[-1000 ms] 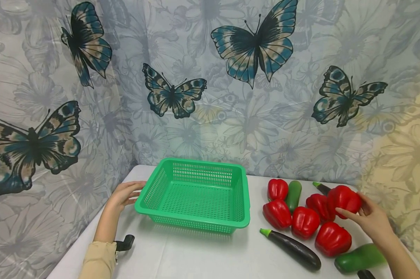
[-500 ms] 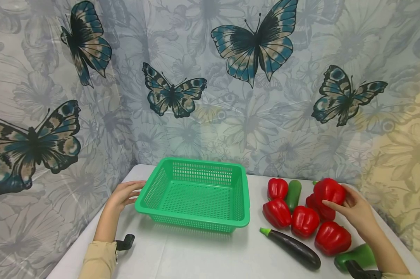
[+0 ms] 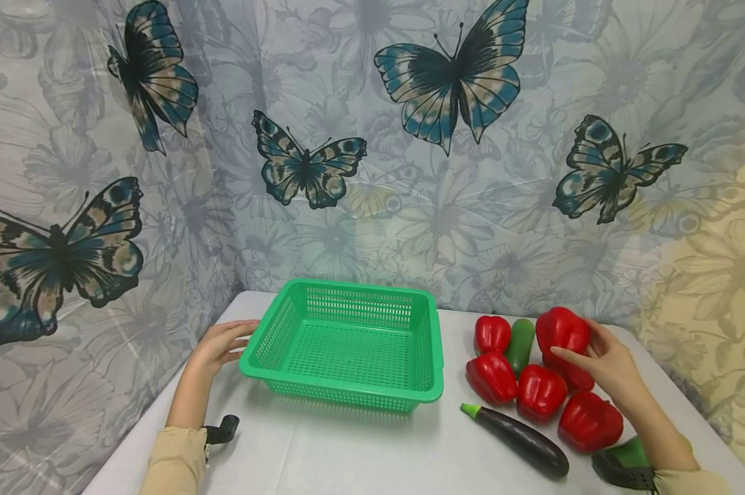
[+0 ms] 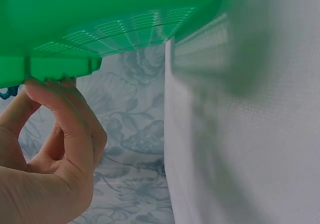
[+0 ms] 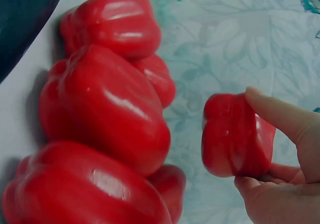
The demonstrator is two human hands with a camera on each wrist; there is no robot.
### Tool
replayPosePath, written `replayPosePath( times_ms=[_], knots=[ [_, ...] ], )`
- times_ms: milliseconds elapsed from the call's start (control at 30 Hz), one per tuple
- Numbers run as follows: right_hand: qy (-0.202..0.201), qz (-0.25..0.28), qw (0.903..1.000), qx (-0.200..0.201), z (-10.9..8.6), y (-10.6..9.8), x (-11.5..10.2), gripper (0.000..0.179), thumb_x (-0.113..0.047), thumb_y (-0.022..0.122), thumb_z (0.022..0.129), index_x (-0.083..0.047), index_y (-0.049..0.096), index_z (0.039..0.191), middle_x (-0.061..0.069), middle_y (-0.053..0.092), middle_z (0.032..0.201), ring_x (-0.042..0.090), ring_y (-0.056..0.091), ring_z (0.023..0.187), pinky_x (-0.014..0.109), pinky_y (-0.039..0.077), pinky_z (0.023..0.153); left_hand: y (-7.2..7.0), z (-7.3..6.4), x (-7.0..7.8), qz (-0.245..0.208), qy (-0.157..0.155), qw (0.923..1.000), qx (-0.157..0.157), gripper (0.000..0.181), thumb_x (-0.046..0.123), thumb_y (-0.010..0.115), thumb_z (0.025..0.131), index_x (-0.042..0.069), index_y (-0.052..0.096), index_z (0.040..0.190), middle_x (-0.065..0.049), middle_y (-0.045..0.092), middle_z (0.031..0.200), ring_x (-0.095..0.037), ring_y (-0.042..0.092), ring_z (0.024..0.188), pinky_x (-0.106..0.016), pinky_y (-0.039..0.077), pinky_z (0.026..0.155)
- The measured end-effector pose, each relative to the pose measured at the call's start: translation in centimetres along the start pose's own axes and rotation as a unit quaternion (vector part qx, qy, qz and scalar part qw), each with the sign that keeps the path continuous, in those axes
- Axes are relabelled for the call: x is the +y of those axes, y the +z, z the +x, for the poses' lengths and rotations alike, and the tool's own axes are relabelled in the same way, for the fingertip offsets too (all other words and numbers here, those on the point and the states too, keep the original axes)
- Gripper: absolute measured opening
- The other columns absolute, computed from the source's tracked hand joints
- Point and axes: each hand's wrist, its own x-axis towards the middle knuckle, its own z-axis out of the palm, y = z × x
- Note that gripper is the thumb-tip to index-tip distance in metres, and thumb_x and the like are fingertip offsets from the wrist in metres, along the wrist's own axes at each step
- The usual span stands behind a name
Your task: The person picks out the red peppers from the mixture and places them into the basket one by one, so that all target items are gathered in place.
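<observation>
My right hand (image 3: 610, 364) grips a red bell pepper (image 3: 561, 332) between thumb and fingers. In the right wrist view the held pepper (image 5: 235, 136) is apart from the peppers on the table. In the head view it overlaps another red pepper (image 3: 573, 373) behind it. At the left end of a green plastic basket (image 3: 341, 397), my left hand (image 3: 218, 347) holds the rim. The left wrist view shows the bent fingers (image 4: 70, 119) with their tips at the rim's underside. Nothing lies inside the basket.
Red peppers (image 3: 491, 378), (image 3: 541, 393), (image 3: 590, 422) lie right of the basket, with another red pepper (image 3: 493, 335) farther back. A small green cucumber (image 3: 521, 346) is beside them. An eggplant (image 3: 521, 441) lies in front. A larger green vegetable (image 3: 629, 454) is partly hidden by the right arm.
My right hand has carried the red bell pepper leftward and slightly up, over the other peppers. The left hand and the basket have stayed put.
</observation>
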Motion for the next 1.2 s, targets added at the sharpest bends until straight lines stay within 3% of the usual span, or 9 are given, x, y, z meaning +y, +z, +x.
replayPosePath(
  times_ms=[167, 300, 400, 467, 667, 867, 1000, 1200],
  knots=[
    [-0.003, -0.011, 0.9999, -0.003, 0.2, 0.6, -0.7, 0.102, -0.045, 0.065, 0.092, -0.004, -0.003, 0.156, 0.032, 0.013, 0.157, 0.053, 0.02, 0.142, 0.044, 0.043, 0.099, 0.0, -0.1, 0.0, -0.008, 0.003, 1.0, -0.002, 0.066, 0.042, 0.069, 0.091, 0.002, 0.052, 0.139, 0.006, 0.065, 0.116, -0.01, 0.064, 0.101, -0.036, 0.053, 0.093],
    [-0.009, -0.01, 0.9999, -0.008, 0.4, 1.0, -1.1, 0.101, -0.044, 0.064, 0.093, -0.005, -0.003, 0.157, 0.03, 0.012, 0.158, 0.051, 0.019, 0.143, 0.037, 0.046, 0.099, -0.1, -0.1, -0.1, -0.01, 0.004, 0.9999, -0.003, 0.065, 0.042, 0.068, 0.091, 0.001, 0.053, 0.139, 0.008, 0.065, 0.113, -0.011, 0.064, 0.102, -0.036, 0.053, 0.093],
    [-0.019, -0.003, 0.9998, -0.009, 0.5, 1.4, -1.4, 0.1, -0.043, 0.065, 0.093, -0.006, -0.002, 0.157, 0.029, 0.013, 0.159, 0.049, 0.019, 0.144, 0.022, 0.049, 0.097, -0.1, -0.1, -0.1, -0.01, 0.004, 0.9999, -0.004, 0.065, 0.042, 0.068, 0.091, 0.001, 0.052, 0.139, 0.008, 0.065, 0.113, -0.011, 0.064, 0.102, -0.036, 0.053, 0.093],
    [-0.022, 0.001, 0.9997, -0.012, 0.6, 1.6, -1.7, 0.1, -0.043, 0.065, 0.093, -0.006, -0.002, 0.157, 0.028, 0.013, 0.159, 0.049, 0.02, 0.144, 0.022, 0.048, 0.098, -0.1, -0.1, -0.1, -0.01, 0.005, 0.9999, -0.005, 0.065, 0.042, 0.068, 0.091, 0.001, 0.052, 0.139, 0.009, 0.065, 0.113, -0.01, 0.065, 0.1, -0.035, 0.053, 0.092],
    [-0.022, 0.005, 0.9996, -0.014, 1.1, 2.5, -2.5, 0.102, -0.046, 0.065, 0.092, -0.007, -0.003, 0.157, 0.028, 0.013, 0.159, 0.048, 0.021, 0.144, 0.036, 0.047, 0.1, 0.0, 0.0, -0.1, -0.007, 0.006, 1.0, -0.002, 0.064, 0.041, 0.068, 0.091, 0.001, 0.053, 0.139, 0.005, 0.064, 0.117, -0.011, 0.064, 0.102, -0.036, 0.053, 0.093],
    [-0.018, 0.022, 0.9995, -0.016, 1.5, 3.4, -3.4, 0.104, -0.047, 0.065, 0.091, -0.008, -0.005, 0.157, 0.028, 0.011, 0.16, 0.047, 0.018, 0.146, 0.052, 0.034, 0.106, 0.1, 0.0, -0.1, -0.004, 0.005, 1.0, 0.0, 0.064, 0.041, 0.068, 0.091, 0.001, 0.053, 0.139, 0.002, 0.063, 0.121, -0.014, 0.064, 0.106, -0.037, 0.053, 0.094],
    [-0.017, 0.048, 0.9984, -0.027, 1.6, 3.9, -4.1, 0.106, -0.047, 0.066, 0.091, -0.01, -0.007, 0.157, 0.025, 0.007, 0.161, 0.047, 0.014, 0.147, 0.06, 0.031, 0.109, 0.1, 0.0, 0.0, -0.002, 0.005, 1.0, 0.002, 0.064, 0.041, 0.068, 0.091, 0.001, 0.053, 0.139, 0.002, 0.064, 0.122, -0.013, 0.064, 0.104, -0.037, 0.053, 0.093],
    [-0.03, 0.06, 0.9974, -0.026, 2.1, 4.8, -5.0, 0.103, -0.043, 0.067, 0.091, -0.008, -0.003, 0.158, 0.025, 0.011, 0.161, 0.044, 0.017, 0.148, 0.053, 0.03, 0.11, 0.1, 0.0, -0.1, 0.001, 0.003, 1.0, -0.002, 0.064, 0.042, 0.067, 0.092, 0.002, 0.052, 0.139, -0.004, 0.061, 0.13, -0.019, 0.062, 0.113, -0.038, 0.052, 0.094]
  ],
)
